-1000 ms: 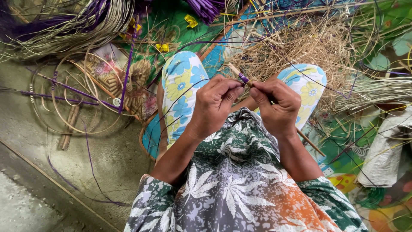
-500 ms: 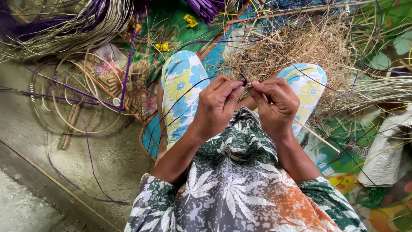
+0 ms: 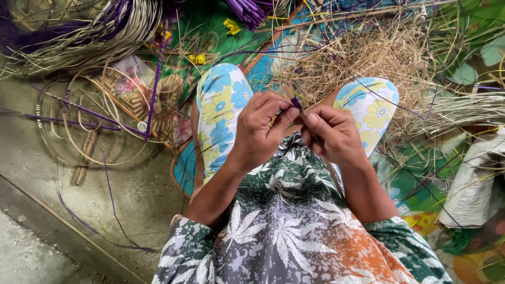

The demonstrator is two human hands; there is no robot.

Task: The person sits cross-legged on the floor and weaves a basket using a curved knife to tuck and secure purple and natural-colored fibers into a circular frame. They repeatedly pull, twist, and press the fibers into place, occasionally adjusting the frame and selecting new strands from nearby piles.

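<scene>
far l: coils of split cane (image 3: pixel 100 121) w/ purple strands on concrete floor (image 3: pixel 47 210). centre: l hand (image 3: pixel 260 129) & r hand (image 3: pixel 334 134) meet over lap, thumb+forefinger of each pinched tight on a thin purple strip (image 3: pixel 296 103), tip poking up btwn them. behind r knee: heap of dry straw (image 3: pixel 368 58); far r: pale sack (image 3: pixel 476 184) on patterned mat (image 3: pixel 415 184)
</scene>
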